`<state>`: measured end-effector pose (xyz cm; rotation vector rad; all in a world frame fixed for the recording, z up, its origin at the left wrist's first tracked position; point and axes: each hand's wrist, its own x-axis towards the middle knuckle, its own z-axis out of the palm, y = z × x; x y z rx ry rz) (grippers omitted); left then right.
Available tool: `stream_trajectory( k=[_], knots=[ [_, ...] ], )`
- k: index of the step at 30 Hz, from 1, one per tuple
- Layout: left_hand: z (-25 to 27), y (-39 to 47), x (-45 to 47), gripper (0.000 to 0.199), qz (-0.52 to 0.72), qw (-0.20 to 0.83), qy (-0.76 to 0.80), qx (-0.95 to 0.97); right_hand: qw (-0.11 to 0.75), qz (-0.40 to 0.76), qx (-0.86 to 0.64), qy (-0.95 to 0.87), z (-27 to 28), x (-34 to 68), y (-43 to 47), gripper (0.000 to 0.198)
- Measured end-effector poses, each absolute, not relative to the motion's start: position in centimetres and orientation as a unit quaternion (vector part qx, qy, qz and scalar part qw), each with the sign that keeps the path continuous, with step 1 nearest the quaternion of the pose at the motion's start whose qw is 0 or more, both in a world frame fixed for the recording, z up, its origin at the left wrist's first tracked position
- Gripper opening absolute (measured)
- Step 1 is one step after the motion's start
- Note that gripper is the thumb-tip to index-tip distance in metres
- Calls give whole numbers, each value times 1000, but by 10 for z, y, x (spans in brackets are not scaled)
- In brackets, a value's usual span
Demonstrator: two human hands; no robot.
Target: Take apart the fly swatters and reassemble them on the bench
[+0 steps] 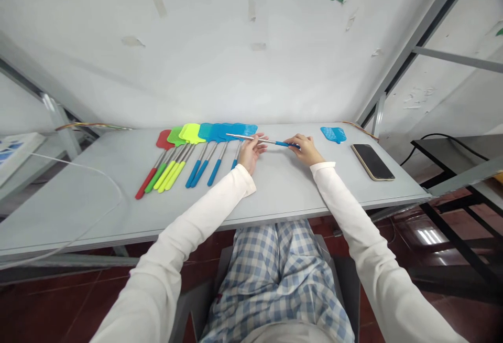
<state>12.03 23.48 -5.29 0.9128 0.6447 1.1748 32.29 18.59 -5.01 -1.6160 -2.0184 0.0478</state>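
Note:
In the head view, my right hand grips the blue grip of a fly swatter handle. Its thin metal rod runs leftward and has no paddle on its tip. My left hand is loosely curled around the rod, fingers slightly apart. A separate blue swatter head lies to the right, apart from both hands. Left of my left hand rests an overlapping row of whole swatters: a red one, a green one, yellow ones and several blue ones.
A smartphone lies at the right of the grey table. A white cable crosses the table's left side. Behind it stands a white wall with tape scraps. Metal posts frame the sides, with a dark stand to the right.

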Motion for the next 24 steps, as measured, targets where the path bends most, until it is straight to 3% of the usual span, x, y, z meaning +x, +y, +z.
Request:
stream_trajectory(
  k=[12,18,24],
  knots=[
    [-65,224,129,26,411,716,240,510,299,20,-571,-765,-47,305,178,24],
    [-60,221,132,31,455,679,236,525,401,-71,-636,-655,-44,317,181,49],
    [-46,226,120,34,497,590,277,574,312,-138,-828,-446,-72,358,209,62]
  ],
)
